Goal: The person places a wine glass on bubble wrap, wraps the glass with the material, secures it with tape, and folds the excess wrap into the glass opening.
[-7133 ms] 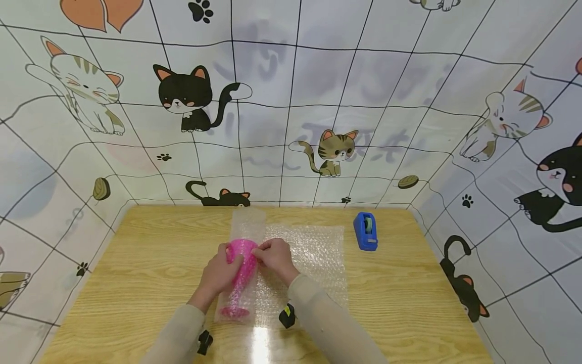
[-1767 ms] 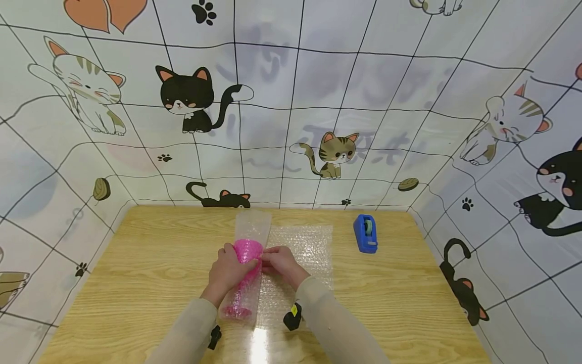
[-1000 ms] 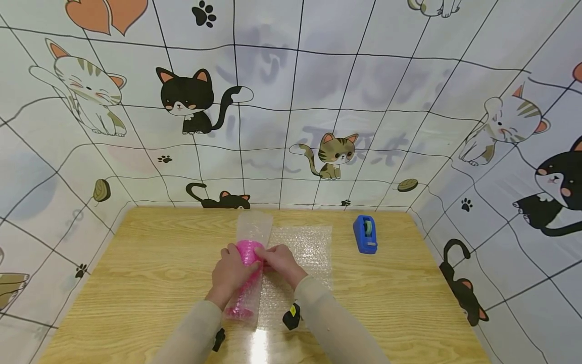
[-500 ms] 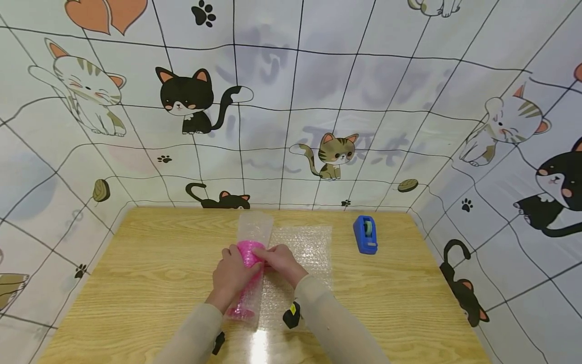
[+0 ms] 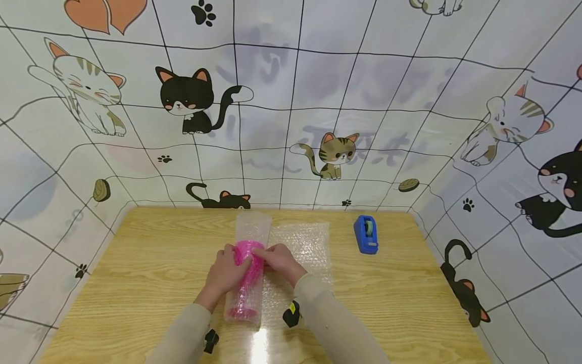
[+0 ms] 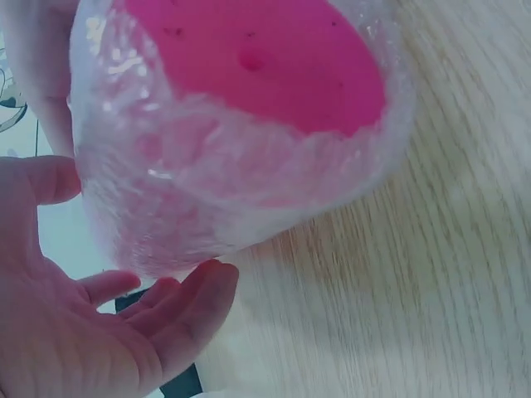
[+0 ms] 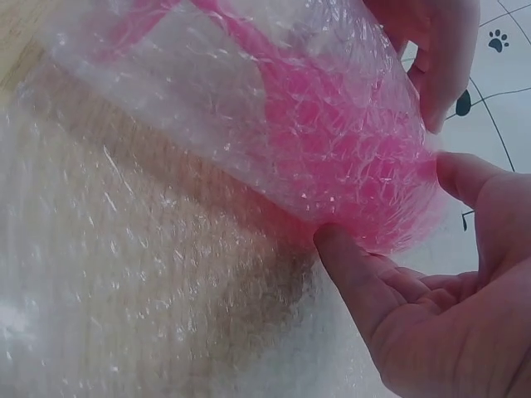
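Note:
A pink goblet point(image 5: 250, 275) lies on the table, rolled in clear bubble wrap point(image 5: 306, 247), its bowl away from me and its foot nearer. The unrolled part of the sheet spreads flat to the right. My left hand point(image 5: 226, 273) holds the bowl from the left, thumb on top. From the right, my right hand point(image 5: 281, 260) grips the bowl and wrap, thumb above and fingers low. In the left wrist view, the goblet's round pink foot point(image 6: 274, 66) shows at the roll's end. The right wrist view shows layered wrap over the pink bowl point(image 7: 348, 141).
A blue tape dispenser point(image 5: 366, 234) stands at the back right of the wooden table point(image 5: 159, 253). A cat-patterned cloth point(image 5: 273, 126) encloses the back and sides. Each wrist bears a small black device.
Since the earliest frame, the wrapped goblet has shifted slightly right and the flat sheet has become narrower. Over the last half second, my left wrist has moved a little left, exposing more of the goblet.

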Tool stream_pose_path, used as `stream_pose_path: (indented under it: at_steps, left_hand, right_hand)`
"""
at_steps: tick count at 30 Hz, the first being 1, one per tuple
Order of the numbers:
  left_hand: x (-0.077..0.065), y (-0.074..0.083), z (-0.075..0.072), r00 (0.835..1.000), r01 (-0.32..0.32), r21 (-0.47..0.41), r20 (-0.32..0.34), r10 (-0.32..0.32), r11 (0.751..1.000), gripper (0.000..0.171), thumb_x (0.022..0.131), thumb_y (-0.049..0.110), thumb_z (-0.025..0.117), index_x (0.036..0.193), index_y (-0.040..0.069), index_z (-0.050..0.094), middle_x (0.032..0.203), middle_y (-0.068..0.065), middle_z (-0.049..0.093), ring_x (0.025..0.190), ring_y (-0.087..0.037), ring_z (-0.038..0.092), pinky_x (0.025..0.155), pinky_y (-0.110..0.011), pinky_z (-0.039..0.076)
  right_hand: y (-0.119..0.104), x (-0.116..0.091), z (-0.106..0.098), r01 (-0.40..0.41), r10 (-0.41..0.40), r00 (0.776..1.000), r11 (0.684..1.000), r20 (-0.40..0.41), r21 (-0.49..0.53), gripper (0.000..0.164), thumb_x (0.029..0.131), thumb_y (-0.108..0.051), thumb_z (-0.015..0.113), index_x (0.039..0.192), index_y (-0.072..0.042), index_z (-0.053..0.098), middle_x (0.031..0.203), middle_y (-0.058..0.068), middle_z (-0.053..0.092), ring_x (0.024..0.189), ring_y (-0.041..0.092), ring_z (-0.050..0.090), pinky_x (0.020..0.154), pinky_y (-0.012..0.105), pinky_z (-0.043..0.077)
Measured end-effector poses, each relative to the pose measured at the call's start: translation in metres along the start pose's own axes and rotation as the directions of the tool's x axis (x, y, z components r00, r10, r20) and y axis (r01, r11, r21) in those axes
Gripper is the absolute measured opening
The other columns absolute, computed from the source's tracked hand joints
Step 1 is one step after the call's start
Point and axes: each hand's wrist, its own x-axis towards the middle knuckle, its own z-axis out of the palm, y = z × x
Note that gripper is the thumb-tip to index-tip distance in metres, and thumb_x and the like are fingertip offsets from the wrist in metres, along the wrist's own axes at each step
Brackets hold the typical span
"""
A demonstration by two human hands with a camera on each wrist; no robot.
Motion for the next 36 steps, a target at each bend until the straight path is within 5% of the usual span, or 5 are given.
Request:
stream_pose_path:
  at_steps: [7, 11, 22, 36]
  left_hand:
    - [0.002, -0.003, -0.004, 0.998, 0.022, -0.099, 0.053, -0.017, 0.995, 0.055, 0.095, 0.040, 0.054, 0.133, 0.004, 0.039, 0.094, -0.018, 0.063, 0.072, -0.025, 0.059, 0.058, -0.034, 0.047]
    - [0.004, -0.005, -0.005, 0.997, 0.028, -0.134, 0.069, -0.019, 0.991, 0.054, 0.094, 0.040, 0.056, 0.132, 0.006, 0.038, 0.096, -0.016, 0.064, 0.073, -0.023, 0.060, 0.058, -0.031, 0.047]
    - [0.002, -0.006, -0.004, 0.993, 0.077, -0.196, 0.099, -0.058, 0.978, 0.074, 0.093, 0.044, 0.060, 0.140, -0.007, 0.034, 0.127, -0.029, 0.057, 0.110, -0.041, 0.061, 0.088, -0.050, 0.055]
    - [0.005, -0.002, 0.001, 0.995, 0.065, -0.163, 0.080, -0.053, 0.984, 0.080, 0.091, 0.048, 0.062, 0.141, -0.006, 0.029, 0.133, -0.033, 0.053, 0.115, -0.046, 0.058, 0.093, -0.054, 0.052]
  right_hand:
    - [0.004, 0.001, -0.002, -0.005, 0.004, 0.999, 0.999, 0.039, 0.036, 0.054, 0.088, -0.046, 0.067, 0.101, 0.006, 0.067, 0.094, 0.012, 0.073, 0.088, 0.021, 0.071, 0.091, 0.042, 0.056]
    - [0.005, 0.003, -0.004, -0.016, 0.013, 0.998, 0.999, 0.054, 0.048, 0.055, 0.088, -0.047, 0.067, 0.104, 0.005, 0.067, 0.097, 0.013, 0.073, 0.090, 0.022, 0.071, 0.093, 0.041, 0.055]
    - [0.011, 0.005, -0.007, -0.055, 0.044, 0.994, 0.992, 0.100, 0.115, 0.064, 0.091, -0.044, 0.065, 0.124, 0.010, 0.054, 0.107, 0.016, 0.069, 0.098, 0.024, 0.069, 0.093, 0.041, 0.055]
    - [0.015, 0.004, -0.010, -0.064, 0.043, 0.990, 0.986, 0.135, 0.157, 0.056, 0.095, -0.039, 0.061, 0.123, 0.009, 0.058, 0.106, 0.019, 0.071, 0.093, 0.024, 0.072, 0.085, 0.039, 0.059]
